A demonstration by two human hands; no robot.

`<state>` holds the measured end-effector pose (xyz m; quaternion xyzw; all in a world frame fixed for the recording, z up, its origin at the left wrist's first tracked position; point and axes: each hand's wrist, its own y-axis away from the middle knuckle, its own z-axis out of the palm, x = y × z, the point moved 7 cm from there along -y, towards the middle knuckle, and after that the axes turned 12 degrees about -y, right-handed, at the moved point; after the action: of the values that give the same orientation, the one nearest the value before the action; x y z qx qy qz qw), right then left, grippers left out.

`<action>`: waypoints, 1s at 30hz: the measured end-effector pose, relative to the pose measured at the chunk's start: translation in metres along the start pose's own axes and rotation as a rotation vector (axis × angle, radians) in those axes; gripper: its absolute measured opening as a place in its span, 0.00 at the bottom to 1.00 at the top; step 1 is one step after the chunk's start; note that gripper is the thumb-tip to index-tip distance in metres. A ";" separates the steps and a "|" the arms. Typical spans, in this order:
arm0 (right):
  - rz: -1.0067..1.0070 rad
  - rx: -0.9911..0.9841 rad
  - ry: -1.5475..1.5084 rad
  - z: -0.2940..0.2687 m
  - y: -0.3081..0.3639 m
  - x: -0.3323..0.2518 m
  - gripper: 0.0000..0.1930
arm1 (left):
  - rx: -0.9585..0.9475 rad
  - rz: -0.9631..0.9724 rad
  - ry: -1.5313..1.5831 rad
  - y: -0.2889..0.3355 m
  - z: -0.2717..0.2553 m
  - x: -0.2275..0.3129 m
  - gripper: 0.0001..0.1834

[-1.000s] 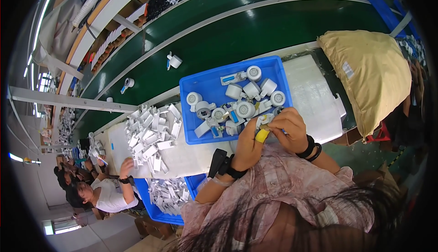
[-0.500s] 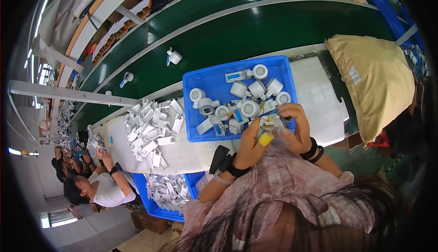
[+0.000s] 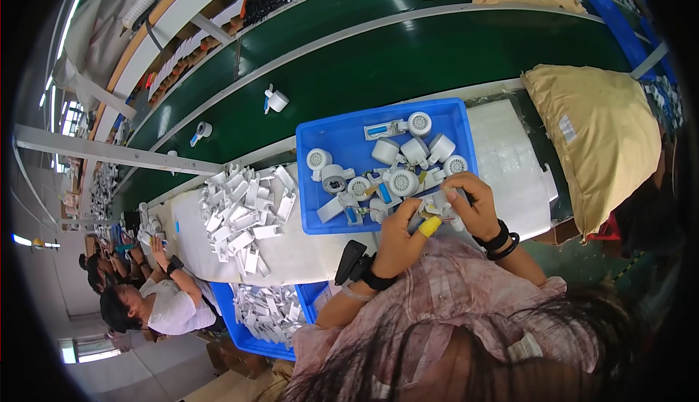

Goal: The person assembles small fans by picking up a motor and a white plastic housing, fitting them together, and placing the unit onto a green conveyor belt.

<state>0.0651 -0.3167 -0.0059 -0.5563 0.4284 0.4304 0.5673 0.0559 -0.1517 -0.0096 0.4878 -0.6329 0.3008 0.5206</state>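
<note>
My left hand [image 3: 399, 240] is closed on a white handheld-fan body [image 3: 435, 204], its thumb capped with a yellow finger cover. My right hand [image 3: 478, 209] grips the same piece from the other side, thumb and fingers bent around it. Fingers hide much of the part, and its inner details are too small to make out. Both hands are at the near right corner of a blue tray [image 3: 342, 138]. Inside that tray lie several white fan units [image 3: 403, 183] with round grilled heads, some showing blue cylindrical parts in open handles.
Loose white plastic casings [image 3: 247, 213] are heaped left of the tray. Below them is a blue bin [image 3: 227, 307] of white pieces. A green conveyor [image 3: 364, 63] carries fan units [image 3: 275, 100]. At right stands a tan sack [image 3: 597, 140]. A co-worker [image 3: 175, 307] sits at far left.
Both hands keep hold of the fan body, which has turned slightly between them. My right fingers have come down closer onto it. The whole view has shifted a little.
</note>
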 end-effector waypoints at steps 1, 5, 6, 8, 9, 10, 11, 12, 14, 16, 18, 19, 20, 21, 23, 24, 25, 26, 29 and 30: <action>0.000 0.000 0.001 0.000 0.000 0.000 0.04 | -0.005 0.003 -0.013 0.000 0.000 0.000 0.15; 0.000 -0.004 0.022 0.001 -0.001 -0.001 0.04 | -0.017 0.045 0.008 -0.002 -0.004 0.004 0.15; -0.003 -0.001 0.038 0.001 -0.001 -0.002 0.04 | -0.032 0.060 -0.022 -0.002 -0.005 0.003 0.15; 0.007 -0.016 0.040 0.004 -0.002 -0.003 0.04 | -0.042 0.073 -0.051 -0.002 -0.007 0.003 0.15; 0.015 -0.029 0.041 0.006 -0.002 -0.002 0.05 | -0.056 0.057 0.013 -0.003 -0.006 0.001 0.15; 0.017 -0.032 0.042 0.007 -0.003 -0.002 0.05 | -0.070 0.041 0.077 -0.004 -0.006 0.000 0.15; 0.019 -0.036 0.060 0.008 -0.004 -0.002 0.05 | -0.067 0.039 0.080 -0.005 -0.008 -0.001 0.15; 0.021 -0.041 0.079 0.008 -0.005 -0.001 0.05 | -0.075 0.031 0.064 -0.006 -0.009 -0.004 0.16; 0.041 -0.057 0.091 0.011 -0.006 0.000 0.05 | -0.082 0.020 0.053 -0.007 -0.012 -0.009 0.16; 0.061 -0.074 0.103 0.014 -0.008 0.001 0.06 | -0.074 0.048 0.107 -0.009 -0.012 -0.013 0.15; 0.063 -0.089 0.111 0.017 -0.011 0.001 0.06 | -0.079 0.058 0.072 -0.012 -0.016 -0.015 0.15; 0.069 -0.093 0.114 0.018 -0.012 0.002 0.06 | -0.087 0.070 0.032 -0.013 -0.017 -0.016 0.15; 0.071 -0.095 0.115 0.019 -0.013 0.002 0.06 | -0.085 0.066 0.038 -0.013 -0.017 -0.019 0.15; 0.072 -0.096 0.116 0.020 -0.014 0.003 0.06 | -0.091 0.035 0.095 -0.014 -0.017 -0.024 0.15; 0.074 -0.098 0.130 0.023 -0.017 0.005 0.06 | -0.100 0.002 0.156 -0.016 -0.018 -0.030 0.15; 0.070 -0.098 0.142 0.024 -0.018 0.006 0.06 | -0.108 -0.008 0.135 -0.017 -0.019 -0.032 0.16; 0.076 -0.097 0.146 0.025 -0.020 0.008 0.06 | -0.118 -0.017 0.114 -0.017 -0.019 -0.035 0.16; 0.055 -0.106 0.154 0.026 -0.022 0.008 0.06 | -0.122 -0.020 0.119 -0.019 -0.019 -0.037 0.16; 0.027 -0.122 0.174 0.028 -0.026 0.013 0.07 | -0.170 -0.113 0.353 -0.022 -0.015 -0.046 0.16; 0.014 -0.132 0.181 0.030 -0.027 0.014 0.07 | -0.166 -0.117 0.317 -0.022 -0.019 -0.046 0.15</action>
<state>0.0950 -0.2872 -0.0118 -0.6261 0.4525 0.4094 0.4854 0.0829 -0.1285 -0.0510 0.4260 -0.5361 0.2898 0.6687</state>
